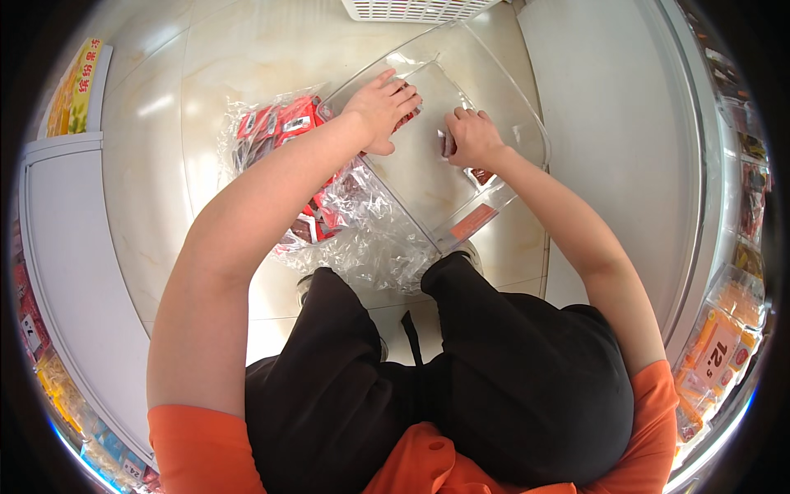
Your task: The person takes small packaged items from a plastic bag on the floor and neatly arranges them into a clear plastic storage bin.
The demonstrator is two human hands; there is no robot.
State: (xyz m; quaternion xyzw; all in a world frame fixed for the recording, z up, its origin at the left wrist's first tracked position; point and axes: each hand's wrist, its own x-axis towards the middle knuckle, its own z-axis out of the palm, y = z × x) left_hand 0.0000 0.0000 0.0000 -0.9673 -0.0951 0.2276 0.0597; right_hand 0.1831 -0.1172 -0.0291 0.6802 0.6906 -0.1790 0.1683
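A clear plastic bin [411, 183] stands on the floor in front of me, with a red label [474, 221] on its near end. My left hand [380, 109] reaches over the bin's left side, fingers stretched and spread, resting against a red-brown snack packet [406, 115]. Inside the bin my right hand [475, 138] has its fingers closed on a small snack packet [447, 143], partly hidden by the hand. Below that hand lies one more small packet [481, 175]. Left of the bin is a crinkled clear plastic bag [362, 247] with several red packets [298, 123] in it.
A white slotted basket [420, 10] stands beyond the bin. A white shelf unit [74, 214] runs along my left, with a yellow box [76, 86] at its far end. On the right is a pale cabinet side [613, 107], then shelves of packaged goods [720, 346].
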